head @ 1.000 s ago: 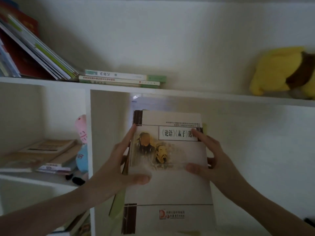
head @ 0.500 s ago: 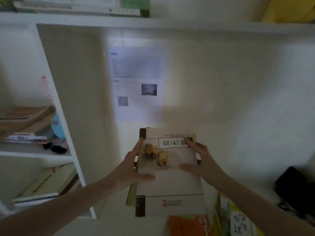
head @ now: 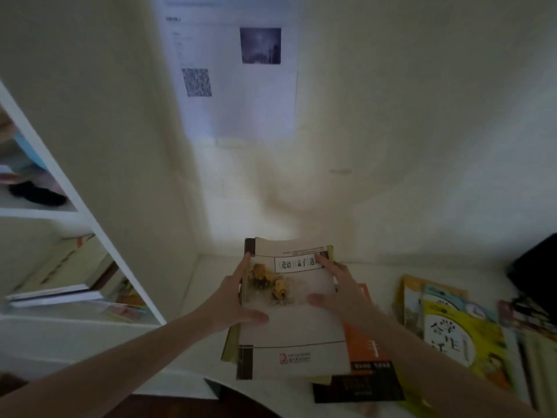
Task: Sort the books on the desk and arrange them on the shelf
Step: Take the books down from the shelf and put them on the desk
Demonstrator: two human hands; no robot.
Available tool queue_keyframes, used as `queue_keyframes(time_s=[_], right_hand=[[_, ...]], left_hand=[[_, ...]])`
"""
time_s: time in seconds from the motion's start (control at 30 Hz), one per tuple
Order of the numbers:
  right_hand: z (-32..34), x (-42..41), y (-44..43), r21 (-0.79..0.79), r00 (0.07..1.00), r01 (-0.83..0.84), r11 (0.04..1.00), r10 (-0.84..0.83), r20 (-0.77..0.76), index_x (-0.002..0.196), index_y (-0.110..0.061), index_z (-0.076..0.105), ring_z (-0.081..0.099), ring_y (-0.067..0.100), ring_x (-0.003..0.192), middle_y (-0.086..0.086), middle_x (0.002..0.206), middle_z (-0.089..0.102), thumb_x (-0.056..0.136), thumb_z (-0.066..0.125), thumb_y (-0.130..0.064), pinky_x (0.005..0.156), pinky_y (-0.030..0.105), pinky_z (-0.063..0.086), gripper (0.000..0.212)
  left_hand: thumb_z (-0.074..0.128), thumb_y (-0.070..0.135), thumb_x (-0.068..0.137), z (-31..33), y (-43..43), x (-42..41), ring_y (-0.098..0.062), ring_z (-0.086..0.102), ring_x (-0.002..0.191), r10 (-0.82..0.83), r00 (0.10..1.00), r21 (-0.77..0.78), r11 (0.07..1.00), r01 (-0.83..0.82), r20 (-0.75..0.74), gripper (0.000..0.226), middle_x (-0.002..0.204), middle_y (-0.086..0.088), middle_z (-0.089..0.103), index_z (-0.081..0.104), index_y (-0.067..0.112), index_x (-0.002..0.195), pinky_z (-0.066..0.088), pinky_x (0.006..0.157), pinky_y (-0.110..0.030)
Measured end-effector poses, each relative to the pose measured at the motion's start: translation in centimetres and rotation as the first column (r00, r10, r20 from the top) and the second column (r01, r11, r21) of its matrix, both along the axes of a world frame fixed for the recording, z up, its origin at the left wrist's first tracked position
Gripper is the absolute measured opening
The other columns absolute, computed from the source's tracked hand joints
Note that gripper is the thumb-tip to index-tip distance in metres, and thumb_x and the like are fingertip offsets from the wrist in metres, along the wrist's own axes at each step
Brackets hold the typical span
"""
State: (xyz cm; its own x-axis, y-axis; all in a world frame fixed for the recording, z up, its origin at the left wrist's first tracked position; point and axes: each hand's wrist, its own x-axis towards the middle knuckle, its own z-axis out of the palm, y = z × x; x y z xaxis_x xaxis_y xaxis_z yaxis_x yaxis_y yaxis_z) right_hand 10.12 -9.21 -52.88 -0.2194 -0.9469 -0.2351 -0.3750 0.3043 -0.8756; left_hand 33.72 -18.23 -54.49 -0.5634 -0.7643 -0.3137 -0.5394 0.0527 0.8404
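While hand-held, book (head: 289,330) near shelf edge (head: 125,267).

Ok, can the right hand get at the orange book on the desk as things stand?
Probably not yet: the right hand grips the beige book together with the left hand, and that book overlaps the orange book's left side.

Left arm: bare forearm, slanting up from the lower left.
Left hand (head: 233,300): grips the left edge of the book (head: 289,330), thumb flat across the cover, forefinger straight along the edge.
Right arm: bare forearm, slanting up from the lower right.
Right hand (head: 342,292): holds the book's right edge, thumb and forefinger on the cover, other fingers hidden.
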Motion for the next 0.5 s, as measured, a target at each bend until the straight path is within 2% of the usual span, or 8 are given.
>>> queue_keyframes(time_s=[0.1,0.2,0.33,0.43,0.5], right_hand=[[-3.1,0.3,-0.8,0.051,1.0,-0.013,0.999,0.014,-0.012,0.151,-0.026,0.027,0.035,0.023,0.133,0.004,0.149,0.022,0.079,0.077,-0.009,0.105,0.027,0.037,0.089],[-5.6,0.7,-1.5,0.101,1.0,-0.01,0.995,0.011,-0.014,0.152,-0.026,0.025,0.03,0.02,0.135,0.004,0.151,0.019,0.08,0.076,-0.008,0.1,0.02,0.031,0.089],[-7.9,0.8,-2.3,0.155,1.0,0.01,0.988,-0.01,0.001,0.152,-0.026,0.024,0.029,0.023,0.136,0.006,0.153,0.016,0.08,0.075,-0.005,0.107,0.027,0.033,0.09],[-8.8,0.5,-2.6,0.179,1.0,0.008,0.984,-0.008,-0.005,0.152,-0.027,0.023,0.028,0.024,0.137,0.006,0.153,0.015,0.081,0.075,-0.006,0.109,0.03,0.032,0.09],[-9.2,0.4,-2.7,0.196,1.0,0.006,0.981,-0.004,-0.011,0.152,-0.027,0.023,0.027,0.025,0.138,0.006,0.153,0.014,0.082,0.074,-0.007,0.11,0.03,0.03,0.089]], left_hand=[[0.087,0.065,0.034,-3.3,-0.8,0.3,-0.024,0.047,0.124,-0.01,0.999,0.023,1.0,0.009,0.046,0.144,0.141,0.001,0.035,-0.007,0.056,0.143,0.05,0.096,-0.044],[0.086,0.066,0.031,-6.2,-1.6,0.4,-0.025,0.046,0.125,-0.007,0.997,0.06,0.998,0.002,0.074,0.145,0.142,0.001,0.033,-0.007,0.057,0.142,0.049,0.097,-0.046],[0.09,0.048,0.043,-8.0,-2.0,-0.3,-0.027,0.046,0.124,-0.008,0.991,0.071,0.997,-0.002,0.133,0.141,0.138,-0.002,0.034,-0.007,0.049,0.145,0.049,0.098,-0.045],[0.085,0.058,0.037,-9.0,-2.4,-0.7,-0.026,0.048,0.121,-0.015,0.984,0.065,0.998,0.003,0.179,0.142,0.137,-0.001,0.036,-0.007,0.05,0.145,0.049,0.097,-0.045],[0.085,0.057,0.037,-9.9,-2.8,-0.9,-0.026,0.049,0.121,-0.02,0.982,0.08,0.997,0.005,0.186,0.14,0.137,-0.002,0.038,-0.007,0.054,0.143,0.049,0.097,-0.045]])
